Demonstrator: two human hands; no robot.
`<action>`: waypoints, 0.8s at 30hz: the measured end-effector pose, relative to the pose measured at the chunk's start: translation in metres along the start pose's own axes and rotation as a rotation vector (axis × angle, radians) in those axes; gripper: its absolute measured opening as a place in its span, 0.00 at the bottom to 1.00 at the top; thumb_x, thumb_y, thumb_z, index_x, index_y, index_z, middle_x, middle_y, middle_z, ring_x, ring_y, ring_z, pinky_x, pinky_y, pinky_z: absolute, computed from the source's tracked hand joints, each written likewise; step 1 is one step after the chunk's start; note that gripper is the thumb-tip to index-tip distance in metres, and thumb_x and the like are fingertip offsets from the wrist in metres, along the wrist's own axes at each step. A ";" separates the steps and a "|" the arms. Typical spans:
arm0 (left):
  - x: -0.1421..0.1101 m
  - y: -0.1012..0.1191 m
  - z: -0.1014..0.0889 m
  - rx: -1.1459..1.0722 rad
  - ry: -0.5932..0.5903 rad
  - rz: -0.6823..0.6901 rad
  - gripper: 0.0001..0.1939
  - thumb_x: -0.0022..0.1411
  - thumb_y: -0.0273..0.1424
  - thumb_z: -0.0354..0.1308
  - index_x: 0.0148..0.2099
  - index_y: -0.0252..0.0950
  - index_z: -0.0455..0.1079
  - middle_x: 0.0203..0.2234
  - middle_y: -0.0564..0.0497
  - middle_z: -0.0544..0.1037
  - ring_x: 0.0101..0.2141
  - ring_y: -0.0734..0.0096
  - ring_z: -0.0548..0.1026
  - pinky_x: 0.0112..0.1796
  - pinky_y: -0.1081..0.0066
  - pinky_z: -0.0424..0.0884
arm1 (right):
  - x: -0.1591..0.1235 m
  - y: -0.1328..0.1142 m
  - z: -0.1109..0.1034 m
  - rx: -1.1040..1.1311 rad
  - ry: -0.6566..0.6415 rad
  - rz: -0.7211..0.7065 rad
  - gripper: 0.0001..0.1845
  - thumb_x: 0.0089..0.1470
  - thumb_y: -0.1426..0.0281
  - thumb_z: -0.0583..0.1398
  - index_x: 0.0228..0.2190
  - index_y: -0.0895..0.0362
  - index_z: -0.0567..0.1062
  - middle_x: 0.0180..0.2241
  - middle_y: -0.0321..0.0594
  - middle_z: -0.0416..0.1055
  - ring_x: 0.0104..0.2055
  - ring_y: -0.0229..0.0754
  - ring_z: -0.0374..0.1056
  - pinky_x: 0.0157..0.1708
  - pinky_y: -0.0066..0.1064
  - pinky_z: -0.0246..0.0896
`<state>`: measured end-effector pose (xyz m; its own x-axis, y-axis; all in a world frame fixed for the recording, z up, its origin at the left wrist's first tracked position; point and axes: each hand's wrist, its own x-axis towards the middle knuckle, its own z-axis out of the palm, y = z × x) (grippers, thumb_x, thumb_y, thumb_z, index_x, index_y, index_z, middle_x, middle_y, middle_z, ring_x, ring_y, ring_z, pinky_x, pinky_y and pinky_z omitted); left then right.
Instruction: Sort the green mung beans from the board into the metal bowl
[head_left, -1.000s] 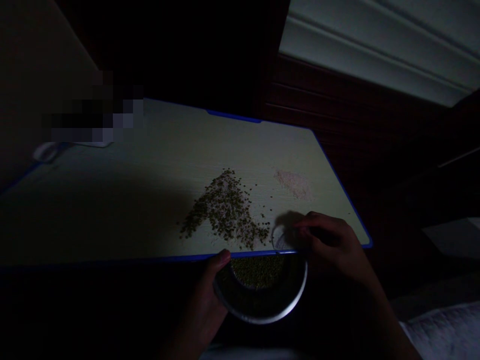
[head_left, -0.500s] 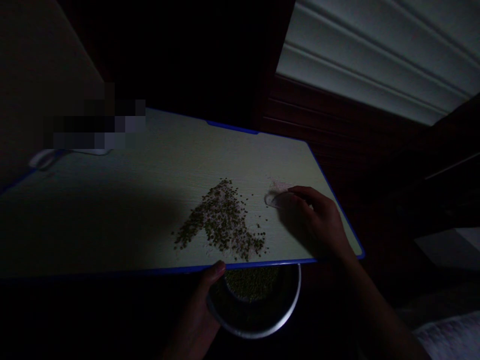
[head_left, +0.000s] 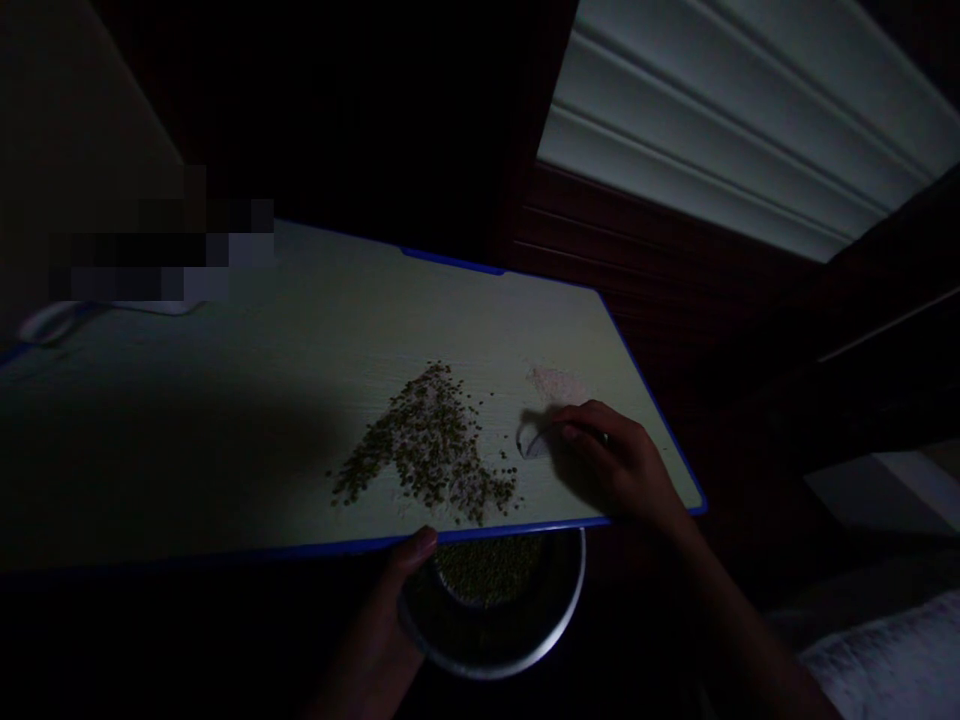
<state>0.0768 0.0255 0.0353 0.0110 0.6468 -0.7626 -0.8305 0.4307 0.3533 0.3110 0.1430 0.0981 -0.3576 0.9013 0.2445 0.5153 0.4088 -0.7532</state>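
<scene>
My left hand (head_left: 409,575) grips the left rim of a metal bowl (head_left: 517,664), its thumb up by the table's front edge. Inside the bowl lie many small green beans (head_left: 491,570). My right hand (head_left: 619,455) is closed, thumb and fingers pinching a small clear curved piece (head_left: 534,442) against the tabletop; its exact kind is too dim to make out. Left of it spreads a pile of green beans mixed with pale grains (head_left: 431,435). Just beyond my right fingers is a small patch of pale grains (head_left: 556,382).
The pale table (head_left: 337,300) has a blue edge, and the bowl sits partly under its front. At the far left lies a white object with a loop (head_left: 56,322), partly pixelated. Dark wood panelling (head_left: 570,220) stands behind; a whitish quilted surface (head_left: 892,650) is at lower right.
My right hand has drawn the clear piece back toward the front edge, away from the pale patch, which shows more fully. My left hand keeps hold of the bowl. The view has shifted slightly.
</scene>
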 end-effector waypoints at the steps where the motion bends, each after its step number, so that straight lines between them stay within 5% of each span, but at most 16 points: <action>1: 0.000 0.001 0.001 0.005 -0.009 -0.002 0.15 0.63 0.24 0.63 0.53 0.31 0.77 0.34 0.45 0.88 0.40 0.52 0.86 0.48 0.54 0.80 | -0.003 0.000 0.000 0.008 -0.006 0.002 0.12 0.64 0.63 0.59 0.44 0.49 0.81 0.40 0.40 0.78 0.43 0.45 0.73 0.45 0.39 0.66; 9: 0.000 0.000 0.000 -0.001 0.004 0.044 0.24 0.63 0.23 0.62 0.61 0.34 0.72 0.44 0.44 0.87 0.46 0.53 0.84 0.50 0.55 0.79 | -0.024 -0.006 -0.003 0.075 0.010 0.086 0.11 0.65 0.62 0.59 0.43 0.49 0.81 0.41 0.39 0.77 0.44 0.44 0.73 0.46 0.37 0.66; 14: 0.004 -0.001 -0.002 0.010 0.002 0.015 0.18 0.64 0.25 0.62 0.57 0.29 0.74 0.41 0.40 0.88 0.45 0.49 0.85 0.49 0.52 0.80 | -0.012 -0.005 0.004 0.034 0.127 0.073 0.11 0.64 0.61 0.60 0.43 0.49 0.80 0.43 0.39 0.79 0.45 0.44 0.73 0.46 0.38 0.66; 19: 0.001 0.003 0.002 -0.005 -0.010 0.017 0.14 0.63 0.24 0.63 0.51 0.32 0.77 0.36 0.44 0.88 0.45 0.49 0.84 0.52 0.52 0.78 | 0.013 -0.006 0.011 -0.051 0.069 -0.017 0.12 0.64 0.64 0.59 0.45 0.48 0.80 0.43 0.41 0.80 0.46 0.45 0.73 0.48 0.41 0.66; 24: -0.002 0.004 -0.001 0.009 -0.043 -0.049 0.10 0.61 0.27 0.66 0.45 0.29 0.80 0.35 0.41 0.88 0.47 0.46 0.84 0.52 0.53 0.78 | 0.009 -0.008 0.005 -0.024 -0.045 -0.010 0.11 0.64 0.65 0.58 0.43 0.46 0.81 0.41 0.38 0.79 0.43 0.44 0.73 0.46 0.41 0.66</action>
<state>0.0733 0.0256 0.0376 0.0756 0.6510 -0.7553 -0.8233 0.4681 0.3211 0.2994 0.1474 0.1032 -0.3971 0.8900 0.2240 0.5297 0.4216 -0.7360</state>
